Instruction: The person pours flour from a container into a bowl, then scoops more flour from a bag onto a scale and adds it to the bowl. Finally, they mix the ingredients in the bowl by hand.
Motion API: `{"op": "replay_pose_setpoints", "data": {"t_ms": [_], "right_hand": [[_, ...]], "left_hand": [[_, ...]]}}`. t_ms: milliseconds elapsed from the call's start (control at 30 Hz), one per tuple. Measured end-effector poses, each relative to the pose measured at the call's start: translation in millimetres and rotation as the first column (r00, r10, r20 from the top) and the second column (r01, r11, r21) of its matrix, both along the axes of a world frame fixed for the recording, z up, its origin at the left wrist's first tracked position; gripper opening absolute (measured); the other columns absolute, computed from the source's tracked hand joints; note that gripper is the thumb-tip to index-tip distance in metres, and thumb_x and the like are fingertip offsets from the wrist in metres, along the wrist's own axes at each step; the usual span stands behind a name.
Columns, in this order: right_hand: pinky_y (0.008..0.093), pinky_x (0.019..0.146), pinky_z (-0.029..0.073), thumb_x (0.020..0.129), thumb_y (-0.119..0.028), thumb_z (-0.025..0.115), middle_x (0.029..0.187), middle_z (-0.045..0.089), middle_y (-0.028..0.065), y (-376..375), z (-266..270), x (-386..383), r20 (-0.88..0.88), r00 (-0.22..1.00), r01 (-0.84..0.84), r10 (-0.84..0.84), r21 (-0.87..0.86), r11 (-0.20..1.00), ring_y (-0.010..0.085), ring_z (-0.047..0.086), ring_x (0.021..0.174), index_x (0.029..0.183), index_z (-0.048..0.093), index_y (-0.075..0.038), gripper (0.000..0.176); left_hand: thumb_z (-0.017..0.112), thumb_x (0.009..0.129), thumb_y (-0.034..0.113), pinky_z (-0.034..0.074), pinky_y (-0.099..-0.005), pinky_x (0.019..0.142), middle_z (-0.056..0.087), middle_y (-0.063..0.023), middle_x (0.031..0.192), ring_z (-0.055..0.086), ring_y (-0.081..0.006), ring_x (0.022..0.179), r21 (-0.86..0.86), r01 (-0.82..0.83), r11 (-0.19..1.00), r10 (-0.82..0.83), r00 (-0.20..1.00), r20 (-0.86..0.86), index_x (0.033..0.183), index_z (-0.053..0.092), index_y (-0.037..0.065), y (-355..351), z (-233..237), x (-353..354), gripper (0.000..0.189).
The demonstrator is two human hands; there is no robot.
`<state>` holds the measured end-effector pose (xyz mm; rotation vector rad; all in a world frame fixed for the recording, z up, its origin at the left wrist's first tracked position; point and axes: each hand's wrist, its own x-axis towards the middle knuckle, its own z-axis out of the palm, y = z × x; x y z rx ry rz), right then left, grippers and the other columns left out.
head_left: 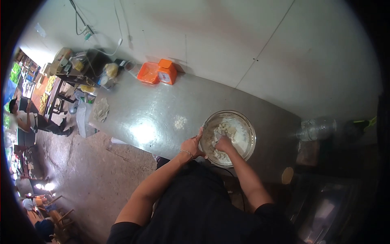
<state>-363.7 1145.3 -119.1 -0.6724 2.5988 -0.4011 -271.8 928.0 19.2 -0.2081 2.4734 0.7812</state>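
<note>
A round metal bowl stands near the front edge of the metal table. White flour and pale crumbly lumps lie in it. My left hand holds the bowl's left rim, thumb and fingers spread along its outer side. Inside the bowl, my right hand is in the mixture with its fingers bent down; the fingertips and whatever they hold are hidden. A small patch of white flour lies on the table left of the bowl.
An orange scale and an orange basket stand at the table's back edge. A crumpled cloth or bag lies at the left end. A large clear bottle is at the right. A person is far left.
</note>
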Motion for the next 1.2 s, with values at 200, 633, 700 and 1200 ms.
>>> {"op": "replay_pose_setpoints", "data": {"t_ms": [200,633,700,1200], "right_hand": [[0.0488,0.088,0.056,0.072,-0.012,0.070,0.099,0.072,0.0273,-15.4,43.9,18.2,0.087,0.996,-0.017,0.023,-0.076,0.997,0.0425,0.069,0.101,0.120,0.070,-0.006,0.048],[0.0513,0.090,0.054,0.073,-0.008,0.066,0.099,0.070,0.0306,88.7,56.5,13.8,-0.080,0.995,0.064,-0.057,0.081,0.995,0.0465,0.068,0.099,0.105,0.072,0.004,0.035],[0.0485,0.096,0.054,0.076,-0.008,0.066,0.115,0.068,0.0316,85.3,72.3,3.2,0.103,0.981,0.141,-0.163,0.195,0.971,0.0446,0.066,0.111,0.127,0.064,0.004,0.053],[0.0504,0.101,0.049,0.090,-0.030,0.059,0.120,0.068,0.0273,-29.4,9.0,5.3,0.153,0.979,0.151,-0.132,-0.118,0.981,0.0425,0.063,0.118,0.128,0.066,-0.013,0.042]], "left_hand": [[0.096,0.057,0.045,0.055,-0.0477,0.098,0.065,-0.0177,0.136,0.065,-0.0398,0.119,0.016,-0.010,1.000,0.011,0.998,-0.066,0.166,0.003,0.025,-1.6,-5.9,4.6,0.145],[0.095,0.058,0.045,0.054,-0.0472,0.101,0.062,-0.0169,0.141,0.065,-0.0387,0.120,-0.010,0.017,1.000,-0.017,1.000,0.000,0.166,0.002,0.026,-2.8,-0.2,-0.7,0.143],[0.095,0.058,0.045,0.055,-0.0473,0.100,0.063,-0.0174,0.139,0.066,-0.0390,0.119,-0.009,0.022,1.000,-0.022,1.000,-0.007,0.166,0.002,0.026,-2.5,-0.9,-0.7,0.144],[0.096,0.057,0.045,0.056,-0.0478,0.097,0.066,-0.0176,0.133,0.067,-0.0393,0.115,0.010,0.013,1.000,-0.013,0.999,-0.049,0.166,0.004,0.024,-2.5,-13.4,2.2,0.144]]}}
